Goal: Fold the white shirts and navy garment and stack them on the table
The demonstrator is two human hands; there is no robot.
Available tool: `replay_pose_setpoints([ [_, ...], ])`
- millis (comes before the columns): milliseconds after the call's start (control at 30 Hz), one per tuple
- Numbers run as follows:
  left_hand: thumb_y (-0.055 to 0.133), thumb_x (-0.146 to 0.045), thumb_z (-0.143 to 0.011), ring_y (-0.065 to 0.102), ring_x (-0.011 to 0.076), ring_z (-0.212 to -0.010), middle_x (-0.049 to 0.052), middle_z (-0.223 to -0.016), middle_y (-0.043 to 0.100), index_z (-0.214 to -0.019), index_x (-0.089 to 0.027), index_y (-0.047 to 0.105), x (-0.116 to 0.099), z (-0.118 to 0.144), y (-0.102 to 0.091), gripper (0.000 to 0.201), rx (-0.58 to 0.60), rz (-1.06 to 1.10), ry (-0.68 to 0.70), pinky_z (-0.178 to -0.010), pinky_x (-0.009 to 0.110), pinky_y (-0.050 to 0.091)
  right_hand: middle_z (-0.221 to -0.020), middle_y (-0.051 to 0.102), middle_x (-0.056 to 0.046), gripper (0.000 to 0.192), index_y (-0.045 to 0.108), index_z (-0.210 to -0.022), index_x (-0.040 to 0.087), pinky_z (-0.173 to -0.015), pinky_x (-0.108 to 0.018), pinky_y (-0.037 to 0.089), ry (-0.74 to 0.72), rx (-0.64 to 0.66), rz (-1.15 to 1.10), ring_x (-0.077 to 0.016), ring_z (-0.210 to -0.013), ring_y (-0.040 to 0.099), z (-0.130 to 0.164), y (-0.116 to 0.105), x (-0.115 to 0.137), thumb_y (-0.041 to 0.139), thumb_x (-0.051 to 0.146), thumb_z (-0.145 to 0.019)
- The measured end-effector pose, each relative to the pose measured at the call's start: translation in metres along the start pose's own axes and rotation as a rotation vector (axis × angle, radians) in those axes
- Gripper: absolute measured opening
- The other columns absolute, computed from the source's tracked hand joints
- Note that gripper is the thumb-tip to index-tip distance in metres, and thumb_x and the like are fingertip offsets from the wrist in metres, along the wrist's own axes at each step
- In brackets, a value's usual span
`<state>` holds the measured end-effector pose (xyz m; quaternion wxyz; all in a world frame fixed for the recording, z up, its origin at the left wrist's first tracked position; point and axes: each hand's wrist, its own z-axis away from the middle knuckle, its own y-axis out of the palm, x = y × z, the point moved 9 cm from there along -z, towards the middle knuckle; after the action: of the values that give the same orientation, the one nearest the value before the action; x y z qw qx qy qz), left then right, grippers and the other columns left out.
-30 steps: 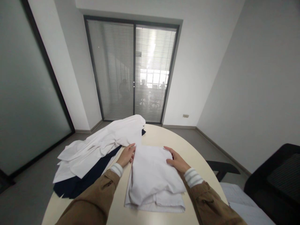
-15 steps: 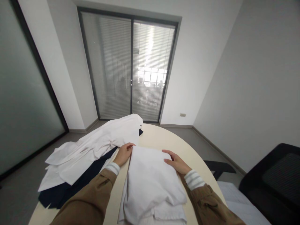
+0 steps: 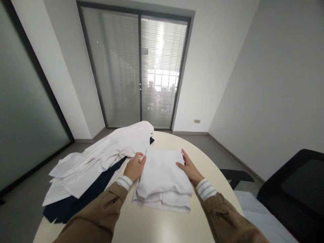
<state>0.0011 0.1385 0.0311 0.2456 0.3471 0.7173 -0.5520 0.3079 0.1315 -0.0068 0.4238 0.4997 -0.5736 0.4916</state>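
A folded white garment, seemingly a shirt (image 3: 162,179), lies on the round cream table (image 3: 152,229) in front of me, its lower layers showing along the near edge. My left hand (image 3: 135,166) grips its far left edge, fingers curled and thumb against the cloth. At the right edge, my right hand (image 3: 190,168) has its thumb on top of the fabric and its fingers along the side near the far corner. Some fingertips are hidden by the cloth and hands. Loose white shirts (image 3: 101,158) lie heaped to the left, over a dark navy garment (image 3: 86,199).
A black office chair (image 3: 296,192) stands at the right, with pale cloth or paper (image 3: 258,209) on its seat. Behind the table are a glass partition with blinds (image 3: 136,71) and a white wall with a socket plate (image 3: 197,121). The table edge curves around the right.
The folded garment has shifted away from me, and its near edge is now farther up the table. My right hand has moved slightly forward; the left stays at the far left corner.
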Motion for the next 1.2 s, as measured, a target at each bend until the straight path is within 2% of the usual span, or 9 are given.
replay_pose_setpoints([
  [100, 0.051, -0.054, -0.091, 0.066, 0.0235, -0.070, 0.002, -0.066, 0.066, -0.116, -0.023, 0.061, -0.003, 0.020, 0.001, 0.041, 0.075, -0.119, -0.045, -0.068, 0.029, 0.041, -0.158, 0.027, -0.018, 0.106, 0.013, -0.156, 0.025, -0.110, -0.045, 0.038, 0.011, -0.083, 0.033, -0.0287, -0.137, 0.041, 0.000, -0.005, 0.008, 0.073, 0.056, -0.074],
  [200, 0.054, -0.060, -0.087, 0.066, 0.0272, -0.072, 0.004, -0.065, 0.064, -0.116, -0.022, 0.062, -0.005, 0.041, -0.003, 0.049, 0.108, -0.204, -0.092, -0.067, 0.031, 0.040, -0.138, 0.053, -0.017, 0.094, 0.024, -0.154, 0.025, -0.099, -0.048, 0.046, 0.064, -0.186, 0.284, -0.0282, -0.109, 0.062, 0.014, -0.022, 0.022, 0.067, 0.060, -0.078],
  [333, 0.058, -0.047, -0.086, 0.060, 0.0216, -0.064, -0.002, -0.061, 0.058, -0.123, -0.021, 0.058, -0.022, 0.063, 0.003, 0.045, 0.204, -0.066, 0.018, -0.063, 0.028, 0.037, -0.102, 0.070, -0.012, 0.085, 0.043, -0.146, 0.022, -0.095, -0.050, 0.046, 0.239, 0.050, 0.469, -0.0285, -0.089, 0.067, 0.039, -0.022, 0.021, 0.070, 0.062, -0.075],
  [467, 0.061, -0.038, -0.081, 0.052, 0.0152, -0.057, -0.004, -0.063, 0.053, -0.111, -0.018, 0.064, -0.027, 0.067, 0.004, 0.036, 0.168, 0.245, 0.051, -0.058, 0.025, 0.038, -0.124, 0.065, -0.011, 0.090, 0.045, -0.144, 0.025, -0.097, -0.046, 0.048, 0.114, 0.301, 0.263, -0.0290, -0.105, 0.063, 0.053, 0.002, 0.033, 0.082, 0.050, -0.066],
  [600, 0.062, -0.045, -0.080, 0.060, 0.0176, -0.068, 0.003, -0.082, 0.066, -0.101, -0.015, 0.069, -0.011, 0.060, 0.000, 0.037, 0.084, 0.463, -0.072, -0.062, 0.027, 0.045, -0.132, 0.060, -0.010, 0.072, 0.050, -0.138, 0.023, -0.101, -0.042, 0.047, -0.023, 0.194, 0.004, -0.0274, -0.117, 0.059, 0.049, 0.004, 0.050, 0.072, 0.054, -0.077],
  [767, 0.079, -0.035, -0.070, 0.068, 0.0257, -0.098, 0.010, -0.106, 0.072, -0.129, -0.014, 0.057, -0.007, 0.066, 0.009, 0.066, 0.171, 0.630, -0.158, -0.083, 0.033, 0.054, -0.157, 0.033, -0.011, 0.113, 0.016, -0.155, 0.030, -0.109, -0.040, 0.040, -0.089, 0.268, -0.142, -0.0274, -0.136, 0.044, 0.056, 0.016, 0.061, 0.085, 0.041, -0.066],
  [900, 0.085, -0.025, -0.065, 0.062, 0.0280, -0.118, 0.018, -0.136, 0.057, -0.140, -0.014, 0.043, -0.003, 0.074, 0.016, 0.087, 0.189, 0.748, -0.210, -0.103, 0.039, 0.048, -0.142, 0.049, -0.015, 0.120, 0.001, -0.155, 0.028, -0.103, -0.042, 0.044, -0.080, 0.199, -0.076, -0.0256, -0.120, 0.057, 0.056, 0.012, 0.053, 0.083, 0.039, -0.068],
  [1067, 0.083, -0.014, -0.064, 0.068, 0.0266, -0.108, 0.024, -0.137, 0.055, -0.152, -0.014, 0.017, 0.008, 0.082, 0.028, 0.110, 0.218, 0.839, -0.367, -0.097, 0.040, 0.052, -0.101, 0.066, -0.006, 0.085, 0.030, -0.133, 0.025, -0.086, -0.040, 0.052, -0.022, 0.078, 0.051, -0.0239, -0.092, 0.065, 0.050, 0.002, 0.037, 0.081, 0.048, -0.069],
  [1200, 0.079, -0.022, -0.071, 0.068, 0.0268, -0.108, 0.019, -0.127, 0.065, -0.149, -0.017, 0.027, 0.002, 0.079, 0.031, 0.094, 0.223, 1.026, -0.365, -0.091, 0.038, 0.056, -0.092, 0.064, -0.004, 0.062, 0.046, -0.112, 0.022, -0.068, -0.033, 0.052, 0.002, 0.105, 0.143, -0.0224, -0.082, 0.063, 0.053, 0.003, 0.041, 0.077, 0.056, -0.070],
])
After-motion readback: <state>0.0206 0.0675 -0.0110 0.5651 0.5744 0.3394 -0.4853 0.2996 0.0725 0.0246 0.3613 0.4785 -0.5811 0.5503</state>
